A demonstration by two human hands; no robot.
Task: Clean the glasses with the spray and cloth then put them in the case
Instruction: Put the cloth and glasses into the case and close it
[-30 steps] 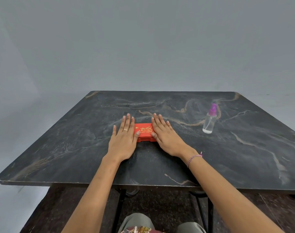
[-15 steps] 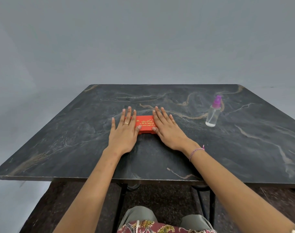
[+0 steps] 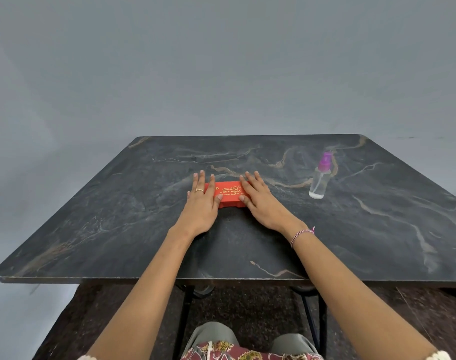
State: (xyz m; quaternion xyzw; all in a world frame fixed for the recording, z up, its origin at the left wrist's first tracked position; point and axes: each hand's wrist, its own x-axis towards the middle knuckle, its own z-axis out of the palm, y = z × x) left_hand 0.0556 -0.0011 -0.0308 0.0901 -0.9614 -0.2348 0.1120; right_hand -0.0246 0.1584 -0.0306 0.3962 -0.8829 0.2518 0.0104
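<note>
A dark marble table (image 3: 117,216) bears a red case (image 3: 229,194) and spray bottle (image 3: 319,183).

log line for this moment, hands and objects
case: shut, on table | left hand: flat on its left end | right hand: flat on its right end | spray bottle: upright, untouched

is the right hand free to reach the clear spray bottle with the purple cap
Probably yes: the right hand lies flat on the red rectangular case, gripping nothing, and only bare dark tabletop separates it from the spray bottle.
</note>
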